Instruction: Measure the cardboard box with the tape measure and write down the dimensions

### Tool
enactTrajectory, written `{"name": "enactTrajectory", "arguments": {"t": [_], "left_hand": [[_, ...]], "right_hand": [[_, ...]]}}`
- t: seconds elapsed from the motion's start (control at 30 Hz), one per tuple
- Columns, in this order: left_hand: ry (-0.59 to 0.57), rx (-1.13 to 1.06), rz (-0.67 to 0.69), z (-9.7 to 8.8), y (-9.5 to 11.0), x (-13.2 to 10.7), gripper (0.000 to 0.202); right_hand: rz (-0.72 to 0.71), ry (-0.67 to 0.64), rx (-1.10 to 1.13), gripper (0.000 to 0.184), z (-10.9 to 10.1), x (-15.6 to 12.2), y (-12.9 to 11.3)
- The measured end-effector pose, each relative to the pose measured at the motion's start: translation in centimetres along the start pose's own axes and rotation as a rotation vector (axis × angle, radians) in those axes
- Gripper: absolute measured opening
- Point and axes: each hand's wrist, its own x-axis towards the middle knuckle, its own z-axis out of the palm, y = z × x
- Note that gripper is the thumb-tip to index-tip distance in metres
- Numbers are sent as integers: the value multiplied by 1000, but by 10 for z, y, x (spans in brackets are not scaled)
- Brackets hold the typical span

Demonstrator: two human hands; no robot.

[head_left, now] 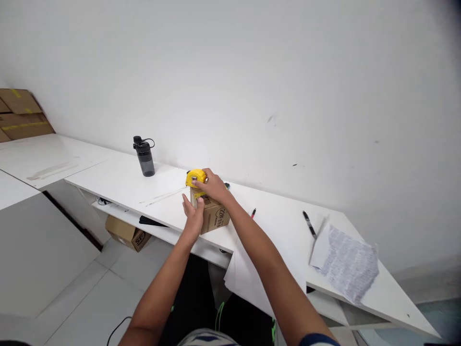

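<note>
A yellow tape measure [195,178] is gripped in my right hand [215,186], above the top of a small brown cardboard box [216,219]. A short yellow strip of its blade shows over the box top. My left hand [194,217] is at the box's near left corner, thumb up by the blade and fingers spread apart on the left side. Whether the left palm presses on the box cannot be made out. The box stands upright on the white table [165,192], and my right hand and forearm cover part of it.
A dark water bottle [146,161] stands to the left. A red pen [253,213], white paper [284,259], a black marker [309,224] and a written sheet [349,262] lie to the right. Another carton [126,232] is below the table; stacked cartons [23,115] stand far left.
</note>
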Motion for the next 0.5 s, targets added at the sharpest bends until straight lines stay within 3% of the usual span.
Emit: {"name": "enactTrajectory", "arguments": {"t": [0.07, 0.17, 0.2, 0.27, 0.37, 0.5], "left_hand": [[111, 89, 33, -9, 9, 19, 83], [150, 192, 148, -19, 23, 69, 59], [123, 184, 184, -19, 25, 86, 50], [-72, 48, 191, -14, 25, 111, 31], [-314, -140, 96, -3, 20, 126, 33], [-286, -192, 21, 1, 14, 124, 47]], "right_hand": [[62, 137, 36, 52, -1, -6, 6], [151, 228, 23, 53, -2, -11, 14], [177, 223, 8, 53, -1, -11, 16], [212, 191, -35, 53, 0, -11, 16], [191, 153, -129, 55, 4, -10, 13], [84, 119, -304, 58, 5, -11, 5]]}}
